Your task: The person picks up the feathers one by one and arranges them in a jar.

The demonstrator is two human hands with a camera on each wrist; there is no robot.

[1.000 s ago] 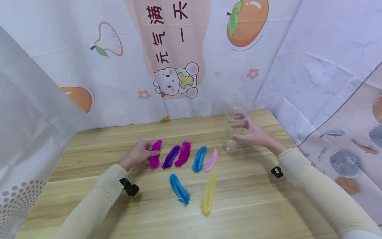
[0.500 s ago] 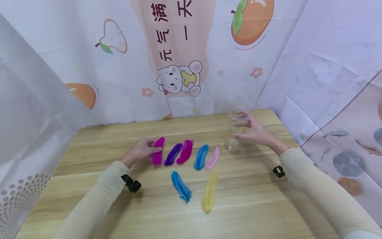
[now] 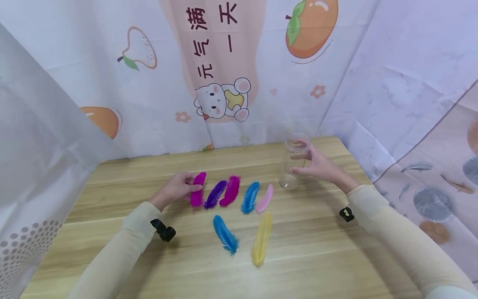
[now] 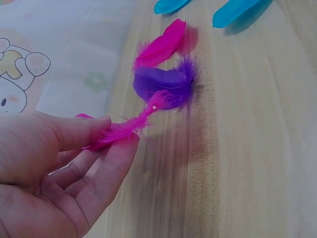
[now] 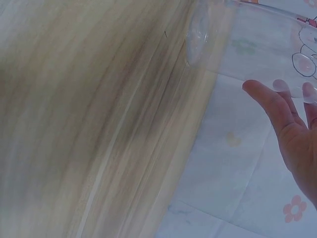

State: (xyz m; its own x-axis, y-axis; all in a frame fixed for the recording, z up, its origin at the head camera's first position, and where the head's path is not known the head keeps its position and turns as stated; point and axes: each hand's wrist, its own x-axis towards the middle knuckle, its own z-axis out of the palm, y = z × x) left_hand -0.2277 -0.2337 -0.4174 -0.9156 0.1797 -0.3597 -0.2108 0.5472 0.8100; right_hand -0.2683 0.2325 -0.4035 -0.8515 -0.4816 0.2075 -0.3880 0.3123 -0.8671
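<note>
My left hand (image 3: 174, 190) pinches a magenta feather (image 3: 198, 189) between thumb and fingertips. In the left wrist view that feather (image 4: 124, 131) is seen nearly edge-on, its fluffy end overlapping a purple feather (image 4: 161, 87). Further right, my right hand (image 3: 317, 166) holds a tall clear jar (image 3: 288, 164) around its side, thumb in front and fingers behind. The jar stands upright with its round mouth uncovered. In the right wrist view my thumb and fingertips lie against the transparent wall of the jar (image 5: 247, 49).
Between the hands lie another magenta feather (image 3: 230, 191), a blue one (image 3: 250, 198) and a light pink one (image 3: 264, 199). Nearer the front are a second blue feather (image 3: 225, 234) and a yellow feather (image 3: 262, 240). Printed curtains (image 3: 149, 108) border the wooden table (image 3: 298, 249).
The magenta feather in my left hand has shifted slightly up and away and tilts a little more to the right. My right hand keeps its hold on the jar, which stays in place.
</note>
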